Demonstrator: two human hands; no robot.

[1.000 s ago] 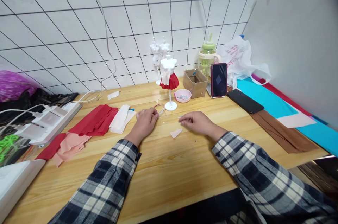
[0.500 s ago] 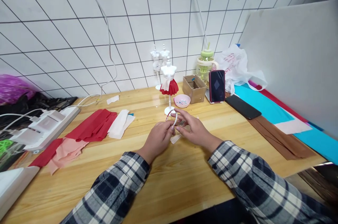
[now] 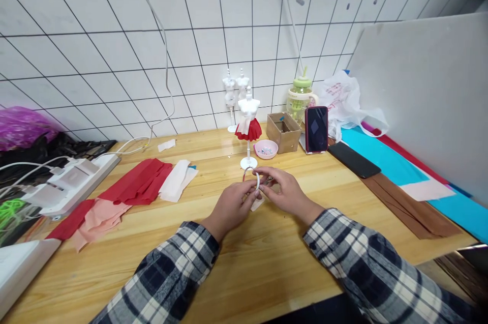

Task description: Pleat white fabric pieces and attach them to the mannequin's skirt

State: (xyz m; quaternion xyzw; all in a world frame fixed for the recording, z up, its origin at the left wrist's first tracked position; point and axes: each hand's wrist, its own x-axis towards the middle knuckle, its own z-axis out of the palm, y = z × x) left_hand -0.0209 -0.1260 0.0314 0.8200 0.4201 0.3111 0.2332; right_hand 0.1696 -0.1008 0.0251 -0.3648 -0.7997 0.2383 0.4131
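Over the middle of the table, a thin whitish ring (image 3: 258, 181) that looks like a narrow roll of tape stands upright between my hands. My left hand (image 3: 233, 206) pinches its lower part between thumb and fingers. From the other side, my right hand (image 3: 286, 190) reaches with curved fingers to the ring's top, its thumb close to the lower edge. Whether a loose tape end lies between the right fingertips is too small to see. A small pale scrap (image 3: 257, 204) rests under the hands. Just beyond them stands a white mini dress form (image 3: 249, 106) wearing a red skirt (image 3: 249, 130) with a pale piece in front.
Behind are a pink dish (image 3: 266, 149) of small shiny bits, a cardboard box (image 3: 283, 133), a phone (image 3: 316, 129) on a stand and a green-lidded bottle (image 3: 300, 97). Red fabric (image 3: 139, 181) and a power strip (image 3: 82, 186) lie left; brown fabric (image 3: 412, 207) and a black phone (image 3: 354, 159) right.
The view has tilted slightly, so everything sits a little lower and further right. Both hands keep nearly the same hold around the ring, with only slight finger movement.
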